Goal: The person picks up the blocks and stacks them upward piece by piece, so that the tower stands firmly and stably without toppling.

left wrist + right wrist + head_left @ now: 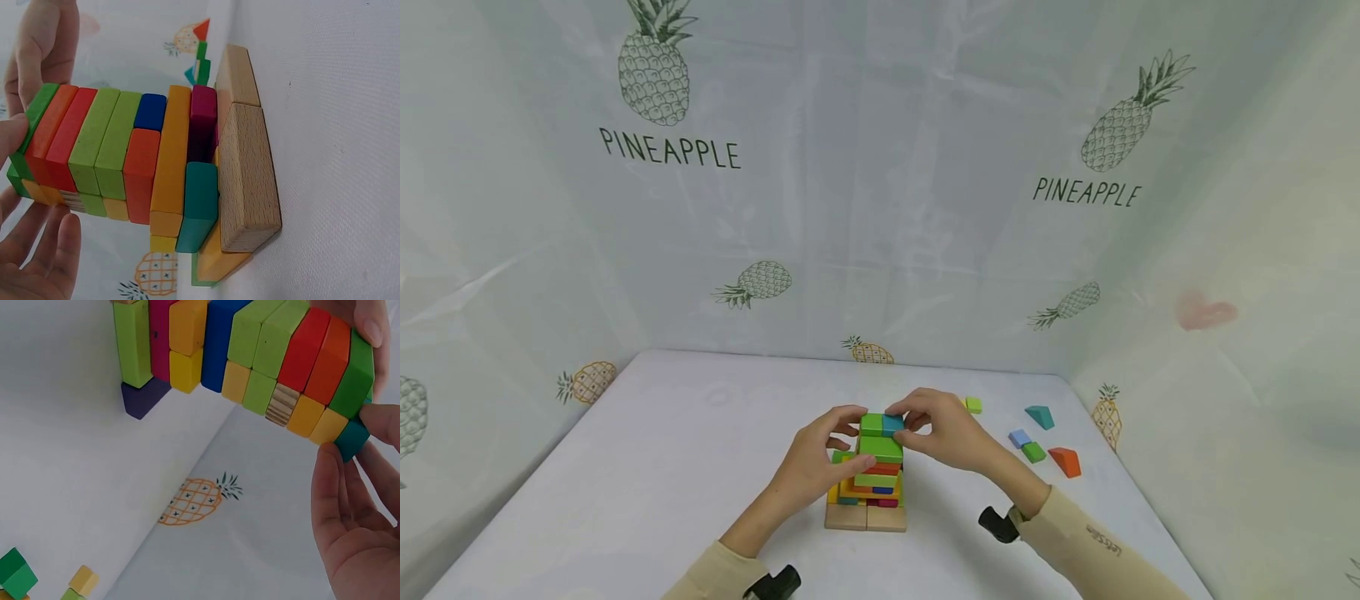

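Observation:
A tower of coloured wooden blocks (881, 450) stands on two plain wooden blocks (886, 520) on the table. My right hand (947, 429) pinches a teal block (354, 439) at the tower's top right, beside a green block (871, 424). To the tower's left is my left hand (820, 454), fingers loosely bent around its upper part. Its thumb (9, 136) lies against the long green block near the top in the left wrist view, and the other fingers (62, 244) hang beside the tower, some apart from it.
Loose blocks lie to the right on the white table (700, 467): a teal triangle (1040, 417), an orange-red triangle (1065, 462), a blue block (1019, 438), a green block (1033, 452) and a lime block (973, 405). A pineapple-print curtain (880, 208) hangs behind.

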A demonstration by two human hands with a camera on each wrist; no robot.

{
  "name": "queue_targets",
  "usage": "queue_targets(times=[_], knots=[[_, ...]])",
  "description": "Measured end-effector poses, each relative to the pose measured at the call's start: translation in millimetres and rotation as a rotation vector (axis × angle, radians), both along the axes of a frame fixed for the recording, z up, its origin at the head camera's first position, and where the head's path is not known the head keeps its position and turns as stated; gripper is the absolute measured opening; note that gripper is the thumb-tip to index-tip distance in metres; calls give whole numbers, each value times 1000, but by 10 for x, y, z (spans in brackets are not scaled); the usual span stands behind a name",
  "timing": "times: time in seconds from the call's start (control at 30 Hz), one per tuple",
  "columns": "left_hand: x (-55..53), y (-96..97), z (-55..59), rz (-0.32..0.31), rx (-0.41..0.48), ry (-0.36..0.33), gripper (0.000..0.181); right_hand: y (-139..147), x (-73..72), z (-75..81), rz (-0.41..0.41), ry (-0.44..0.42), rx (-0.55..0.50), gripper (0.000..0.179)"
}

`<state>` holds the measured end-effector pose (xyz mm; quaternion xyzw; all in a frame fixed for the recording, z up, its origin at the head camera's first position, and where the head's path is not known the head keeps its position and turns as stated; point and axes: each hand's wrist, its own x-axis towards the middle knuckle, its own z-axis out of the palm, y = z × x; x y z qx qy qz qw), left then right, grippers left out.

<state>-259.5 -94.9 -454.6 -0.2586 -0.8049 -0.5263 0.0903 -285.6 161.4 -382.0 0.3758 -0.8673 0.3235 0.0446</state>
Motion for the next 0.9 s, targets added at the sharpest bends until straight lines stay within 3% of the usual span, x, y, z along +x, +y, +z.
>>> queue_targets(times=[0.23,0.43,0.7,0.9], knots=[[9,2,15,21,-9,-7,66,200,19,-17,-77,40,-2,36],[9,3,8,22,-6,-8,66,706,-65,-298,-211,80,60,36],[3,9,0,23,3,-13,66,1236,-202,-710,-313,-26,229,37],[11,13,9,23,1,-29,66,1322,-258,-828,-374,-71,254,33]])
